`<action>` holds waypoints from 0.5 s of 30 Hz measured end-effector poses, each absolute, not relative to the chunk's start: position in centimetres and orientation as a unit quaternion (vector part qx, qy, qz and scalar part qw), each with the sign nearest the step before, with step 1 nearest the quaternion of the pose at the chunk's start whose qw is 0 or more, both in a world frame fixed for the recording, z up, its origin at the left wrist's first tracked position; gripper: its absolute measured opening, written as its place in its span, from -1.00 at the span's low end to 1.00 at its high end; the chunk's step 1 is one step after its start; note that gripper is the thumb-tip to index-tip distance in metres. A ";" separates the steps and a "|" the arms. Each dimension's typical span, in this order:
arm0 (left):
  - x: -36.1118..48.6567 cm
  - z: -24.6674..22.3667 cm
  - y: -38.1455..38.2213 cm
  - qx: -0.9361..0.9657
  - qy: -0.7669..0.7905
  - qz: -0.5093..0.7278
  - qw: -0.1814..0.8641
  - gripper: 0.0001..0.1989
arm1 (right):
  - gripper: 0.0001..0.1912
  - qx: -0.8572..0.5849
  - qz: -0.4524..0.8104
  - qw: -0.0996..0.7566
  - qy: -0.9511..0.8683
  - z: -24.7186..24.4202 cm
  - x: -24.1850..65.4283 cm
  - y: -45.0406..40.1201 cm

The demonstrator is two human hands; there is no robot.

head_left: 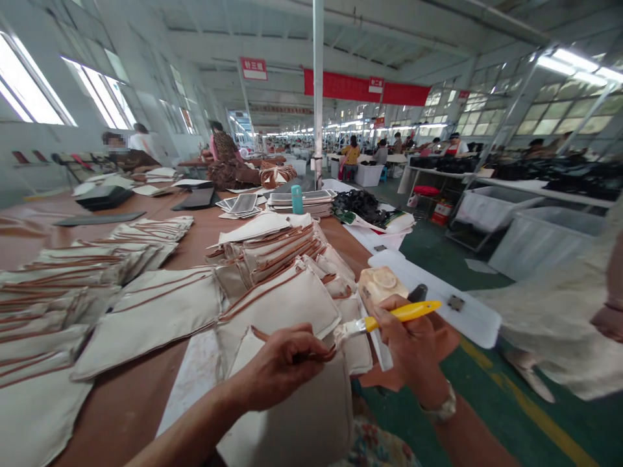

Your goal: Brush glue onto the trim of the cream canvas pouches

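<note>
My right hand (406,337) is closed around the yellow handle of a paintbrush (402,316). Its pale, coated bristles touch or nearly touch the brown edge strip of a cream fabric panel (296,415) near my lap. With fingers pinched, my left hand (287,363) grips that panel at its brown edge. Behind the panel lies a pile of similar cream pieces (280,298) with brown edging. A cream-coloured container (382,285) with a round opening stands just beyond my right hand, and a dark handle-like object (417,293) shows beside it.
Overlapping rows of cream panels (48,311) cover the left of the brown table (131,389). A turquoise bottle (296,200) stands behind the pile, near black straps (363,206). At right are a white plastic board (452,301), large bins (545,243) and a person in pale clothing (559,311).
</note>
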State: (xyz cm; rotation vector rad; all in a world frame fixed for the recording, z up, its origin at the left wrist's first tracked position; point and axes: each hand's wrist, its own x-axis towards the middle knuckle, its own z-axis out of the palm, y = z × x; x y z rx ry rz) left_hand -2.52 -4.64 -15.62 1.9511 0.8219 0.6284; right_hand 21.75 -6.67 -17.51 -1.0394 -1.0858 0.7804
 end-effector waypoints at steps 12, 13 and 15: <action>-1.5 -15.9 -6.9 0.903 0.253 0.315 0.148 -0.88 | -0.81 -0.423 0.362 0.720 -0.414 -15.3 23.9 -8.7; -1.3 -15.8 -7.2 0.918 0.238 0.305 0.085 -0.86 | -0.82 -0.420 0.368 0.716 -0.420 -15.2 23.7 -8.9; -1.1 -15.6 -7.7 0.934 0.220 0.283 -0.017 -0.78 | -0.84 -0.403 0.384 0.701 -0.446 -15.1 23.3 -9.3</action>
